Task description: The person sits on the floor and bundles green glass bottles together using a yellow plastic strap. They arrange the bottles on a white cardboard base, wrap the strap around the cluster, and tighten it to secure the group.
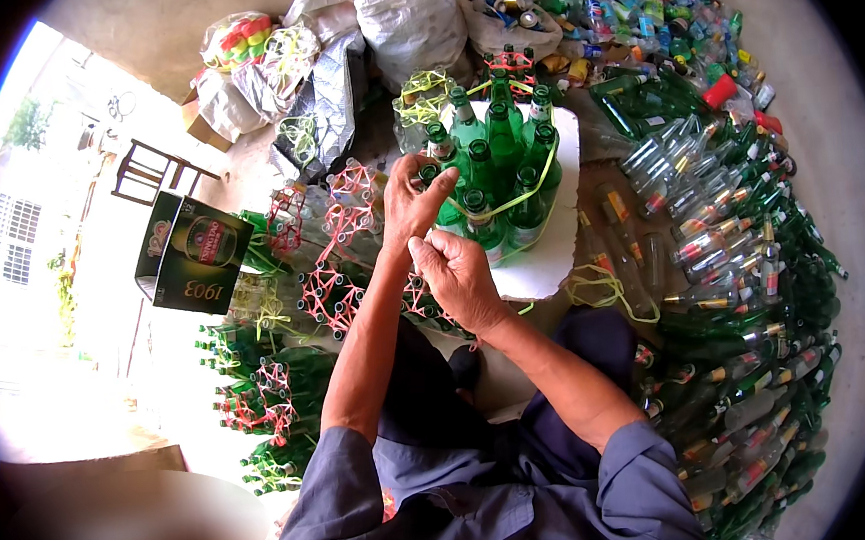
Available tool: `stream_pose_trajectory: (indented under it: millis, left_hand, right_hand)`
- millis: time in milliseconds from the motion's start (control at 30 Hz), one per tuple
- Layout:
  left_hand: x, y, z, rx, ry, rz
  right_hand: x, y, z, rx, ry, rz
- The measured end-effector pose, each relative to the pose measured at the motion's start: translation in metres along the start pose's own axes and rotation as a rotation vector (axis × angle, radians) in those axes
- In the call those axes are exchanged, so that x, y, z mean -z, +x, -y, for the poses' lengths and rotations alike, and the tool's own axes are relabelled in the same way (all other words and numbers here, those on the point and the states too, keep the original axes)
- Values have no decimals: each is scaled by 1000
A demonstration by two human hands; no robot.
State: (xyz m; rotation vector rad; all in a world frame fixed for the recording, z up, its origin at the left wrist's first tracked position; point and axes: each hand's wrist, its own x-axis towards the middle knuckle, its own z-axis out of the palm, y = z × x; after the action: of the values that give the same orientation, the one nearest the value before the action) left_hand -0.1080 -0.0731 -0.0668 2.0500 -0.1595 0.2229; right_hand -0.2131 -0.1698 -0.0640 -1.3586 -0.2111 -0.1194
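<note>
Several green glass bottles point(499, 136) stand upright in a tight group on a white board point(562, 238). A yellow-green plastic strap point(525, 196) runs loosely around part of the group. My left hand point(416, 199) is at the group's left edge, its fingers and thumb around the neck of a green bottle point(428, 172); whether it grips firmly is hard to tell. My right hand point(456, 268) is closed in front of the bottles, next to my left wrist. Whether something thin is inside its fingers cannot be seen.
Loose glass bottles point(708, 235) lie piled on the right, with plastic bottles point(656, 21) behind. Bottle bundles tied with pink strap point(333, 296) stand on the left near a beer carton point(198, 249). White sacks point(416, 30) stand at the back. A loose yellow-green strap point(607, 288) lies right of my knees.
</note>
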Motion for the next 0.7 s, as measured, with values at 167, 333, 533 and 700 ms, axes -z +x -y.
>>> stream_pose_trajectory:
  millis: [167, 333, 533, 700]
  left_hand:
    - [5, 8, -10, -212, -13, -141]
    - [-4, 29, -49, -311, 73, -60]
    - [-21, 45, -29, -637, 342, -123]
    - [-23, 46, -26, -493, 357, -95]
  right_hand:
    - [-5, -3, -3, -103, 145, -17]
    - [-1, -3, -7, -229, 242, -30]
    - [4, -4, -5, -218, 321, -60]
    - [4, -12, -2, -107, 132, -72]
